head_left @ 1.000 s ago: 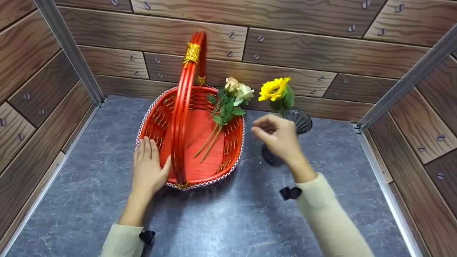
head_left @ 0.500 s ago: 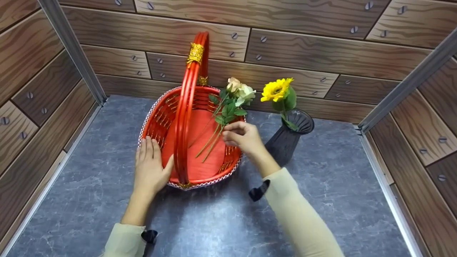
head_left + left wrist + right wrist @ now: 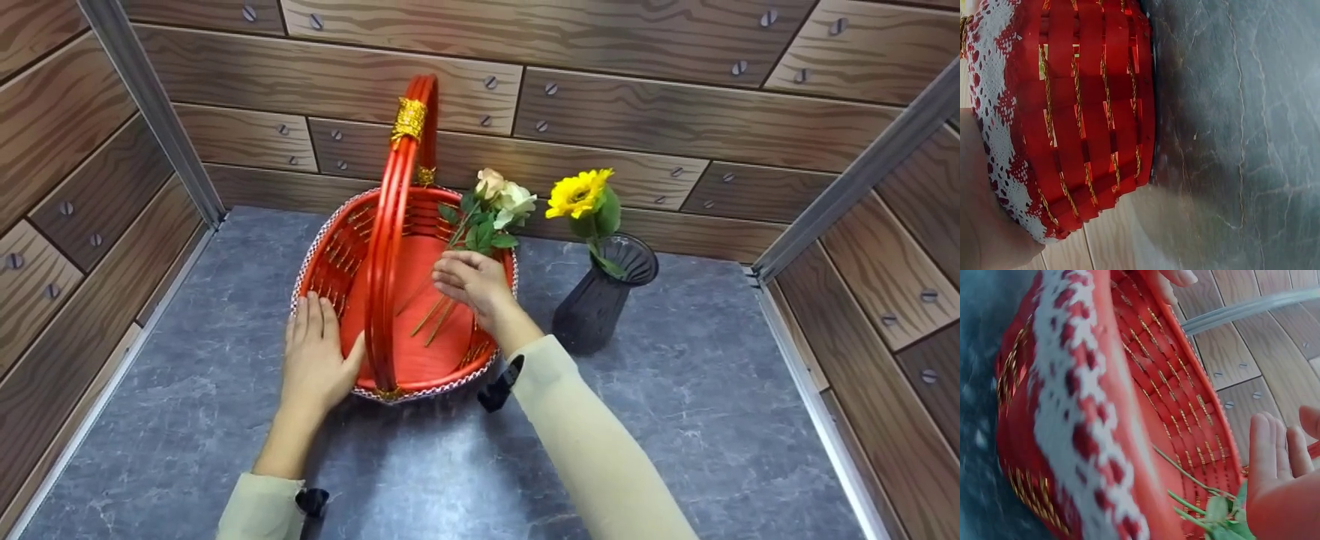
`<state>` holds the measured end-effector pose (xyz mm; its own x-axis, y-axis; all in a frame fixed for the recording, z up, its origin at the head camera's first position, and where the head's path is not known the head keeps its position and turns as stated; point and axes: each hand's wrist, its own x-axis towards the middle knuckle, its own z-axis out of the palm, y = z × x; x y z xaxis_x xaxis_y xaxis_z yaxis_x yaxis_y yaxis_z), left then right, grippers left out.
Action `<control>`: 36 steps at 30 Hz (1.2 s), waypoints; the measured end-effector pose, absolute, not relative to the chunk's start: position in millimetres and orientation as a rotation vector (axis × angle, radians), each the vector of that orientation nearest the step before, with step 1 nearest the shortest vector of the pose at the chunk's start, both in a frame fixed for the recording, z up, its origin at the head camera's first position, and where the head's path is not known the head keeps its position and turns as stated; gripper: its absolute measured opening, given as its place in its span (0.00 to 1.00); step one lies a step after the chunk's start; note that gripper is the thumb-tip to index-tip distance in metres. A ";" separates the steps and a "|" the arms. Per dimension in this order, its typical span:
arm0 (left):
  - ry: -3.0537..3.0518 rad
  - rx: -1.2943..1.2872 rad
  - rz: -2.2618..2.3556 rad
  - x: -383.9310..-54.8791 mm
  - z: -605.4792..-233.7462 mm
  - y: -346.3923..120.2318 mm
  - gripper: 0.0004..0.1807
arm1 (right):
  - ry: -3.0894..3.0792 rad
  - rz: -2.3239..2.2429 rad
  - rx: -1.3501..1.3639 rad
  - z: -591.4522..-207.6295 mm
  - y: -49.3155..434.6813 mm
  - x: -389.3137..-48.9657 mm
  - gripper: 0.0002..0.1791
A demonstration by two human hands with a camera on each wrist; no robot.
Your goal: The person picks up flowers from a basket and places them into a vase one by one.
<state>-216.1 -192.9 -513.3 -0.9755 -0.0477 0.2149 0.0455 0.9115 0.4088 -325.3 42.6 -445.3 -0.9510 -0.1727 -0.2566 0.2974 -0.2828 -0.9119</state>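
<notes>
A red woven basket [image 3: 427, 360] with a tall handle and lace-trimmed rim stands on the table. My left hand [image 3: 316, 364] rests on its left rim, fingers straight, thumb beside the handle; the left wrist view shows the lace rim [image 3: 1002, 135] against that hand. Inside, artificial roses, one peach [image 3: 489, 184] and one white [image 3: 514, 204], lean on the back right rim, their thin stems [image 3: 429, 321] over the basket floor. My right hand [image 3: 480, 289] hovers above those stems. In the right wrist view its fingers [image 3: 1264, 447] are extended, thumb apart, beside the green leaves [image 3: 1227, 520], pinching nothing.
Right of the basket stands a dark ribbed glass vase [image 3: 592, 315] holding a yellow sunflower [image 3: 580, 193]. Wood-patterned panels [image 3: 600, 105] close off the back and both sides of the grey marbled table [image 3: 225, 360].
My right hand has moved left from in front of the vase, over the basket's right rim, to above the rose stems. My left hand stays on the left rim.
</notes>
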 end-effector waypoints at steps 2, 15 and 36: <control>-2.847 0.000 -0.618 -216.1 -514.1 -192.7 0.45 | 1.575 -2.354 0.221 -449.4 40.6 -328.8 0.16; -2.840 0.002 -0.597 -216.1 -515.9 -191.3 0.45 | 1.218 -2.546 0.448 -462.1 25.9 -339.2 0.20; -2.834 0.012 -0.592 -218.0 -515.1 -193.4 0.45 | 1.094 -2.497 0.621 -491.0 15.5 -359.1 0.27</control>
<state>-218.0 -193.4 -515.1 -0.9698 -0.0581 0.2370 0.0416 0.9177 0.3952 -359.1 15.5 -491.0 -0.8453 -0.1335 -0.5174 0.4709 -0.6437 -0.6032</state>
